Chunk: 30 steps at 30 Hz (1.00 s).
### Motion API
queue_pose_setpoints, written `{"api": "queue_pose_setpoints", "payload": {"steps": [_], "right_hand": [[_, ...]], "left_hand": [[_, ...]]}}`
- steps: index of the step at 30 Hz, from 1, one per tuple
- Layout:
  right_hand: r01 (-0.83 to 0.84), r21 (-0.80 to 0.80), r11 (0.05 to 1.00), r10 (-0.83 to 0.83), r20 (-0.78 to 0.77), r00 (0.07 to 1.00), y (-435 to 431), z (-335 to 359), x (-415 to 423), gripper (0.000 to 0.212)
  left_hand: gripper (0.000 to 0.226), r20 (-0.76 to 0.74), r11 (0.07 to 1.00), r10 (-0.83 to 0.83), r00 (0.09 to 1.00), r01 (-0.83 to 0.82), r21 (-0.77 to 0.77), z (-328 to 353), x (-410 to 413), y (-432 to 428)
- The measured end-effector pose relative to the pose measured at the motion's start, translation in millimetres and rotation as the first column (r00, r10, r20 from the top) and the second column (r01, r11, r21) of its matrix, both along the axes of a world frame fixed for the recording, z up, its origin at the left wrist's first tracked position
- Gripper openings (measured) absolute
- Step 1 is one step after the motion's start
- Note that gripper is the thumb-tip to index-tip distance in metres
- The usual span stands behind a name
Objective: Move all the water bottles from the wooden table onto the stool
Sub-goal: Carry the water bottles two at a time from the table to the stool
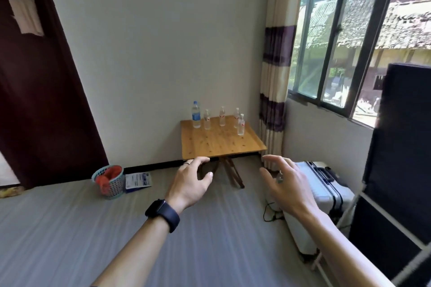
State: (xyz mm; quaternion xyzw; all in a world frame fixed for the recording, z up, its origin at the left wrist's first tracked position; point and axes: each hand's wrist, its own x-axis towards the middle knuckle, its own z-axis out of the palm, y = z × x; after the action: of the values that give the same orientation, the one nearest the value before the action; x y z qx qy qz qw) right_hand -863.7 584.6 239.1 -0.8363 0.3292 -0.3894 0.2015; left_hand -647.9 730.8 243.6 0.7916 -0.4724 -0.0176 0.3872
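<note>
**Five bottles stand on the table**

Five water bottles (222,117) stand up at the far end of the wooden table (221,144), by the wall (163,53). The tall bottle (196,114) with the blue label is on the left. Near us, the left hand (191,179) and right hand (285,184) reach out, fingers spread wide, holding nothing.

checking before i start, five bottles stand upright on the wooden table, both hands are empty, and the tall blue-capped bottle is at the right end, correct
Not quite: the head view shows the tall blue-capped bottle at the left end, not the right. The rest holds: five bottles stand upright on the wooden table, and the left hand and right hand are empty.
</note>
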Motion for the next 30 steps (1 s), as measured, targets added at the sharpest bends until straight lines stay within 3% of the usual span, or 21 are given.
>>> {"api": "queue_pose_setpoints", "payload": {"steps": [14, 21, 30], "right_hand": [[0.141, 0.079, 0.987, -0.130, -0.136, 0.982, -279.0, -1.3, 157.8, 0.045], [0.091, 0.123, 0.988, -0.076, -0.129, 0.989, -435.9, -31.8, 241.9, 0.046], [-0.008, 0.245, 0.969, 0.048, -0.158, 0.986, -614.8, -63.7, 344.1, 0.043]], "left_hand": [[0.040, 0.025, 0.992, -0.111, 0.994, 0.109, 0.067, 4.7, 198.5, -298.5], [0.040, 0.033, 0.993, -0.069, 0.997, 0.065, 0.101, -21.6, 280.1, -449.0], [0.039, -0.095, 0.983, 0.054, 0.994, -0.037, 0.182, -64.0, 371.4, -595.7]]}}
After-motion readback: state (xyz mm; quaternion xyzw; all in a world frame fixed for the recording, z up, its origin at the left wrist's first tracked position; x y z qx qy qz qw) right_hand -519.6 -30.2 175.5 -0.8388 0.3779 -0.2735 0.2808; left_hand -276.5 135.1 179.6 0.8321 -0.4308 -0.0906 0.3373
